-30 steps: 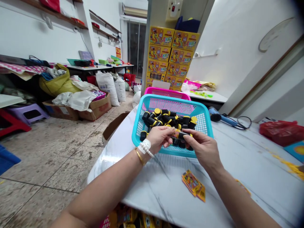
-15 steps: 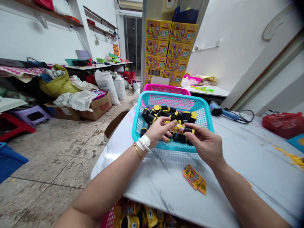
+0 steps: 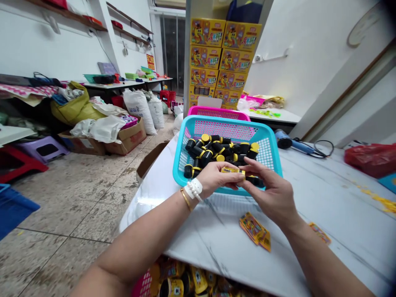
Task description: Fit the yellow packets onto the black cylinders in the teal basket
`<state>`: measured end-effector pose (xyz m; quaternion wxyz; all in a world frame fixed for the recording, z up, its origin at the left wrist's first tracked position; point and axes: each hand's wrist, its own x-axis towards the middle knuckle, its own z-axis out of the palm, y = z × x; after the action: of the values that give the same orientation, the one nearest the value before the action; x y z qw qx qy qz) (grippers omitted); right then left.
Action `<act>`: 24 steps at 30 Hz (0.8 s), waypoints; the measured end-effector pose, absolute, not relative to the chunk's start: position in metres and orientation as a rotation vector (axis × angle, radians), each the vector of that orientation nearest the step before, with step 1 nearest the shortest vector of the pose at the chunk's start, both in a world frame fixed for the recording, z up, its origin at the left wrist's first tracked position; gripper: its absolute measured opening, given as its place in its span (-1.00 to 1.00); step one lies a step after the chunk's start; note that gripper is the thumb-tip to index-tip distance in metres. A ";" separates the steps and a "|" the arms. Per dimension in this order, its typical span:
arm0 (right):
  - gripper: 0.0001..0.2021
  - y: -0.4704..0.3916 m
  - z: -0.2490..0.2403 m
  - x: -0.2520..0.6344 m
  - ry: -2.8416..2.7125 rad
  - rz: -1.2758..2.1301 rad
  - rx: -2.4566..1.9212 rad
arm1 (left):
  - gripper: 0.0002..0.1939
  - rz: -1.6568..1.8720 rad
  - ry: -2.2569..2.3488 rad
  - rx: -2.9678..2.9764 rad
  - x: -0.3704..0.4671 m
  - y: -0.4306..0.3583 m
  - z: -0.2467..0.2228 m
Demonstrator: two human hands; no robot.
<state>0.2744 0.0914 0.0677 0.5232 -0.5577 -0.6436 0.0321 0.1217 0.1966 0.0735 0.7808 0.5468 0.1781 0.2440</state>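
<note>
Both hands meet over the near side of a turquoise mesh basket [image 3: 177, 165]. My left hand [image 3: 215, 176] pinches a small bottle in a yellow printed wrapper [image 3: 232, 170] between thumb and fingers. At the bottle's right end, the thumb and fingertips of my right hand [image 3: 272, 185] close on it. My fingers cover part of it. Many small black bottles with yellow caps [image 3: 206, 157] lie loose in the basket. A small stack of yellow-orange printed wrappers [image 3: 254, 231] rests on the marble-patterned table [image 3: 213, 231] below my right hand.
A pink basket [image 3: 216, 110] stands behind the turquoise one. Below the table's front edge are yellow-wrapped bottles [image 3: 198, 280] in another pink basket [image 3: 144, 284]. A blue heat gun [image 3: 292, 143] with its cable and a red plastic bag [image 3: 369, 160] lie right. Yellow boxes [image 3: 221, 57] are stacked behind.
My left hand has moved right and closed its fingers on the wrapped bottle. The black part that stuck out at my right fingers is no longer visible there.
</note>
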 end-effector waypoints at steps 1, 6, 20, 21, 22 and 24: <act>-0.51 0.092 0.068 0.275 -1.535 0.049 -1.332 | -0.48 0.484 0.347 1.165 0.120 0.198 0.075; -0.66 0.093 0.074 0.286 -1.612 -0.120 -1.248 | -0.41 0.368 0.393 1.222 0.108 0.213 0.084; -0.70 0.091 0.068 0.279 -1.520 0.047 -1.287 | -0.62 0.610 0.280 1.420 0.117 0.199 0.079; -0.72 0.090 0.069 0.277 -1.487 0.078 -1.295 | -0.62 0.614 0.245 1.438 0.116 0.200 0.079; -0.74 0.089 0.071 0.275 -1.439 0.135 -1.307 | -0.63 0.625 0.213 1.467 0.116 0.200 0.079; -0.76 0.090 0.074 0.272 -1.318 0.304 -1.336 | -0.67 0.661 0.173 1.549 0.115 0.200 0.081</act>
<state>0.2716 0.0899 0.0737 0.5814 -0.5718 -0.5640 0.1302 0.1147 0.2002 0.0807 0.6625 0.6853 0.0765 0.2926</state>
